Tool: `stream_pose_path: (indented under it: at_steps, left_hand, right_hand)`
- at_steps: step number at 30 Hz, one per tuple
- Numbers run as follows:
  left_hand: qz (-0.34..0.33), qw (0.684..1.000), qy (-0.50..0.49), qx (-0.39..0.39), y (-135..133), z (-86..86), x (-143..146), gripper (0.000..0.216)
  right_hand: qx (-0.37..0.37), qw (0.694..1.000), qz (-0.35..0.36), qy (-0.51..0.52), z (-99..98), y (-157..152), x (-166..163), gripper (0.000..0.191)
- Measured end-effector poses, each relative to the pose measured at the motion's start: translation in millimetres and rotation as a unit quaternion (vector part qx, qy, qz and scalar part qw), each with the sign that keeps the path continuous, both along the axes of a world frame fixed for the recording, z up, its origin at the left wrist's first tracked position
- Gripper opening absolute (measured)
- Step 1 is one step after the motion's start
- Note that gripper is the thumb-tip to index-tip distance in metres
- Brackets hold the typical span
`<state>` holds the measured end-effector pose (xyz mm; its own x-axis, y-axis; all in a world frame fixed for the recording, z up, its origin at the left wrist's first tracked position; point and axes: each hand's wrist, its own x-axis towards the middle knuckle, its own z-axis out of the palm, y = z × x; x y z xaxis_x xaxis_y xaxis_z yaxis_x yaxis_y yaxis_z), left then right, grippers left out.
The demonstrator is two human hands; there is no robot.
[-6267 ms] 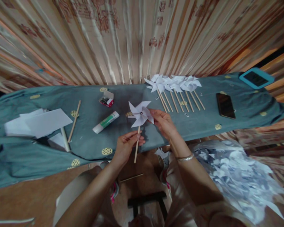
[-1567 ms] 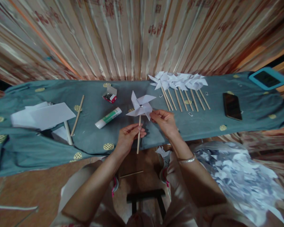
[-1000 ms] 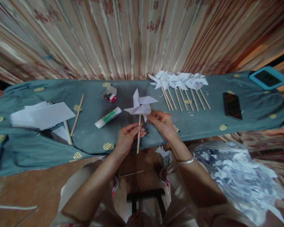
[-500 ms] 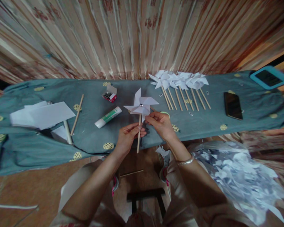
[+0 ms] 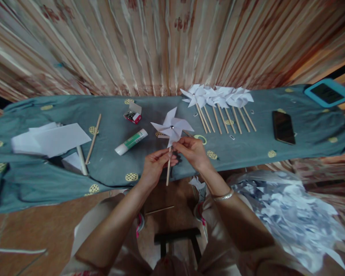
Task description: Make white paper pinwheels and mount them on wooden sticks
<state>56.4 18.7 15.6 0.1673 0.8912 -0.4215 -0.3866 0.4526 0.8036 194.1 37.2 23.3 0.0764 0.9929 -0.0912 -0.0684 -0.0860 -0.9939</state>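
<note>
A white paper pinwheel (image 5: 178,124) with a shiny pin at its centre stands upright near the table's front edge. My left hand (image 5: 155,165) is closed around its wooden stick (image 5: 168,172), just below the paper blades. The fingers of my right hand (image 5: 194,151) are pinched at the tip of the lowest blade; the exact contact is partly hidden. To the left lie a glue stick (image 5: 131,142) and an opened small box of metal pins (image 5: 133,115).
Several finished pinwheels (image 5: 218,97) lie in a row at the back. A phone (image 5: 283,127) and a blue-framed device (image 5: 327,93) are on the right. Paper sheets (image 5: 54,140) and a loose stick (image 5: 93,138) lie left. A bag of paper pieces (image 5: 293,214) stands below right.
The pinwheel's blades have turned a little clockwise on the stick. My right hand's fingers have shifted slightly left with the lower blade, while my left hand keeps its hold.
</note>
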Motion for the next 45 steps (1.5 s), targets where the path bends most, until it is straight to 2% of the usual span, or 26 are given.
stream_pose_path:
  at_steps: [5, 9, 14, 17, 19, 26, 33, 41, 45]
  left_hand:
    - [-0.002, 1.0, 0.002, 0.003, 0.0, -0.1, -0.5, 0.048]
    - [0.001, 1.0, 0.001, -0.001, 0.3, 0.5, -0.9, 0.046]
    - [0.001, 1.0, -0.005, -0.008, 0.3, 1.5, -0.6, 0.045]
    - [-0.009, 1.0, -0.001, -0.009, -0.2, 2.4, -0.7, 0.046]
    - [-0.02, 1.0, 0.005, -0.012, -1.0, 3.4, -1.2, 0.046]
    - [-0.072, 0.997, 0.004, -0.024, -3.7, 5.3, -4.0, 0.045]
    - [-0.081, 0.996, 0.009, -0.026, -2.6, 4.1, -3.3, 0.044]
    - [-0.09, 0.996, 0.015, -0.02, -3.9, 4.2, -2.7, 0.043]
    - [-0.094, 0.995, 0.021, -0.012, -3.9, 3.8, -3.7, 0.042]
  right_hand:
    - [-0.001, 1.0, 0.004, 0.004, 0.2, -0.4, -0.6, 0.037]
    - [0.028, 0.998, -0.022, -0.047, 6.2, -2.0, 6.5, 0.044]
    - [0.068, 0.987, -0.101, -0.106, 18.0, -1.2, 27.8, 0.046]
    - [0.102, 0.973, -0.173, -0.111, 19.1, 3.2, 39.9, 0.038]
    - [0.103, 0.972, -0.188, -0.1, 16.8, 6.4, 44.6, 0.035]
    - [0.039, 0.989, -0.142, -0.023, 11.2, 7.3, 42.0, 0.04]
    - [0.006, 0.992, -0.126, 0.022, 13.9, 8.3, 37.7, 0.04]
    - [0.007, 0.992, -0.121, 0.046, 12.4, 6.3, 39.1, 0.043]
    - [0.013, 0.991, -0.125, 0.04, 11.7, 6.4, 39.1, 0.038]
